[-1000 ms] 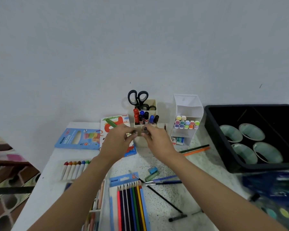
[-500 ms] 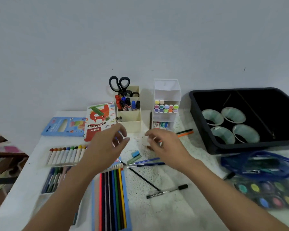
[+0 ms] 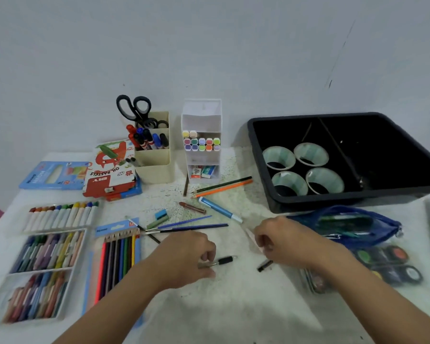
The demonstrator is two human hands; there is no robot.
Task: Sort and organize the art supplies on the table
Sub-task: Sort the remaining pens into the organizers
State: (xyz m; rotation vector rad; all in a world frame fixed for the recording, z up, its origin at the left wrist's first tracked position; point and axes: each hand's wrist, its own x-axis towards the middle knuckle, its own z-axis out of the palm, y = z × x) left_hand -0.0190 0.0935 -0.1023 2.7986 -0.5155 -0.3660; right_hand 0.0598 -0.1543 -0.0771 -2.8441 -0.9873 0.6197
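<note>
Low over the white table, my left hand [image 3: 184, 259] pinches a thin pen with a black cap [image 3: 224, 260] that points right. My right hand [image 3: 283, 242] has its fingers curled round a black marker [image 3: 265, 265]; only the marker's dark end shows below the hand. Loose supplies lie just beyond both hands: blue brushes [image 3: 184, 225], a blue pen [image 3: 219, 211], a brown crayon [image 3: 191, 207], green and orange pencils [image 3: 224, 186] and a blue eraser [image 3: 162, 214].
A beige holder [image 3: 154, 167] with scissors and markers and a white tiered organizer [image 3: 201, 112] stand at the back. A black bin [image 3: 345, 199] with tape rolls is back right. A blue pouch [image 3: 345, 227] and paint palette [image 3: 387, 264] lie right; pencil pack [image 3: 117, 256] and crayon trays [image 3: 40, 269] left.
Both hands drew back from the beige holder toward me and dropped to the table. The left one took hold of the black-capped pen; the right closed on the black marker by the pouch.
</note>
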